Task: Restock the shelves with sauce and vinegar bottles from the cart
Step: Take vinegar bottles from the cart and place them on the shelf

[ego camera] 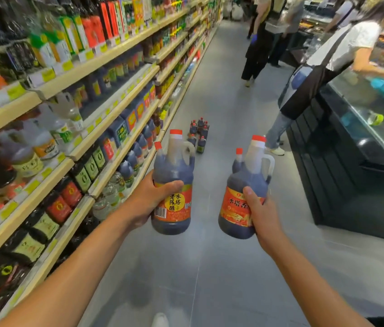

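A person restocking a supermarket aisle carries two dark vinegar jugs up the walkway beside the shelves (pixel 115 51), one in each hand. The left hand (pixel 148 199) wraps fingers and thumb round the label of the left jug (pixel 173 171), on the shelf side. The right hand (pixel 260 213) grips the right jug (pixel 245 185) the same way, further out from the shelves. Both jugs are upright with red caps up, and are held by the body rather than by the moulded handle, probably because that grip keeps the labels facing forward and the weight low for setting down. A smaller red-capped bottle shows just behind each jug; it cannot be told whether it is bundled to the jug or held separately.

Further along the aisle, a cluster of floor bottles (pixel 199 135) with matching caps stands near the foot of the shelves, apparently staged there for shelving. No cart is in view. Away from the shelves, across the walkway, a shopper in a white top (pixel 323 74) leans over a glass-topped counter (pixel 351 128). The shelves look largely full of dark bottles, so the likely next step is to find the matching gap and set each jug in with its label out.
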### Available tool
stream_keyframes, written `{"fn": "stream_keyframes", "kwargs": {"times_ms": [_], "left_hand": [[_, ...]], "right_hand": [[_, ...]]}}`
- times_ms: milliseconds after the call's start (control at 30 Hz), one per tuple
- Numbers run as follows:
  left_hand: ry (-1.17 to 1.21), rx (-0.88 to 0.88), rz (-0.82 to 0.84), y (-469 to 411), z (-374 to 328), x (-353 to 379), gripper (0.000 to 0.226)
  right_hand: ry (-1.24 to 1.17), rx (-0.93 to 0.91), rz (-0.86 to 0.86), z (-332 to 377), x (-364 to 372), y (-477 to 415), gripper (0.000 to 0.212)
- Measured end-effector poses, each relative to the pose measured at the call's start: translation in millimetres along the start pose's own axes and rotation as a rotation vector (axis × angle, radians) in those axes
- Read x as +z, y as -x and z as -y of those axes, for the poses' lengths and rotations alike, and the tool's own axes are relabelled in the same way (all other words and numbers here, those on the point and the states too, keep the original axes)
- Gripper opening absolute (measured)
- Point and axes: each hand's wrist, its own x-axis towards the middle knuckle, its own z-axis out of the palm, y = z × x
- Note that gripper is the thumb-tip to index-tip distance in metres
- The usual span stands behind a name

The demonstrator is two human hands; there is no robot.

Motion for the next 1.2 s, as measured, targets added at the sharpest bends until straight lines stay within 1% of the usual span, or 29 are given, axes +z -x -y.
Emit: {"fn": "stream_keyframes", "kwargs": {"times_ms": [100,167,300,367,433,500,533,567,633,667,733,800,900,933,967,1033,1067,1133,1200], "left_hand": [[-0.003,-0.009,0.008,-54.4,-10.6,-11.5,0.065],[0.009,-0.007,0.0,-89.9,-16.6,-16.5,0.063],[-0.003,-0.009,-0.01,-162.5,-23.8,-25.1,0.084],[-0.011,-0.01,-0.022,-202.6,-26.6,-29.6,0.086],[-0.029,-0.005,-0.015,-242.0,-32.6,-32.0,0.084],[-0.037,-0.001,-0.021,-281.6,-39.5,-34.1,0.078],[-0.037,-0.005,-0.037,-301.5,-43.1,-35.2,0.073],[-0.036,-0.009,-0.051,-321.0,-46.8,-36.6,0.07],[-0.031,-0.012,-0.061,-359.5,-53.9,-39.4,0.072],[-0.032,-0.01,-0.073,-376.8,-57.2,-40.1,0.077],[-0.026,0.0,-0.125,-408.7,-62.3,-42.3,0.084],[-0.008,0.005,-0.18,-438.1,-65.6,-46.3,0.085],[0.008,0.023,-0.247,-482.1,-70.9,-58.1,0.085],[0.014,0.022,-0.269,-497.4,-73.1,-63.8,0.086],[0.022,0.019,-0.28,-512.0,-75.8,-69.4,0.087],[0.041,0.02,-0.277,-541.6,-82.1,-83.8,0.087],[0.052,0.015,-0.281,-555.8,-85.2,-92.4,0.088],[0.077,0.015,-0.298,-583.0,-93.3,-111.0,0.085],[0.083,0.023,-0.316,-609.0,-103.5,-131.6,0.082]], "right_hand": [[0.013,0.002,-0.026,7.4,12.0,-51.4,0.071],[0.013,0.001,-0.04,10.9,17.1,-86.2,0.075],[0.008,0.005,-0.033,14.6,24.2,-156.7,0.077],[-0.002,-0.006,-0.026,15.6,27.2,-195.5,0.069],[-0.002,-0.02,-0.01,17.0,29.6,-237.1,0.05],[0.019,-0.024,0.011,18.3,30.3,-281.1,0.027],[0.024,-0.025,0.024,20.5,31.7,-302.5,0.023],[0.027,-0.022,0.043,21.4,32.2,-324.7,0.028],[0.02,0.003,0.072,25.8,34.9,-366.4,0.048],[0.015,0.007,0.077,27.7,36.6,-386.5,0.051],[-0.006,0.007,0.103,30.6,40.2,-429.0,0.046],[-0.012,0.026,0.127,34.9,46.1,-466.3,0.046],[-0.036,0.041,0.145,39.5,60.7,-519.6,0.063],[-0.041,0.049,0.149,42.0,67.2,-537.4,0.063],[-0.045,0.05,0.149,44.2,74.6,-555.1,0.055],[-0.065,0.054,0.149,47.6,90.7,-590.5,0.026],[-0.073,0.057,0.158,48.5,99.6,-607.8,0.019],[-0.084,0.056,0.185,52.4,121.0,-640.6,0.021],[-0.115,0.048,0.212,59.0,145.3,-671.0,0.035]]}}
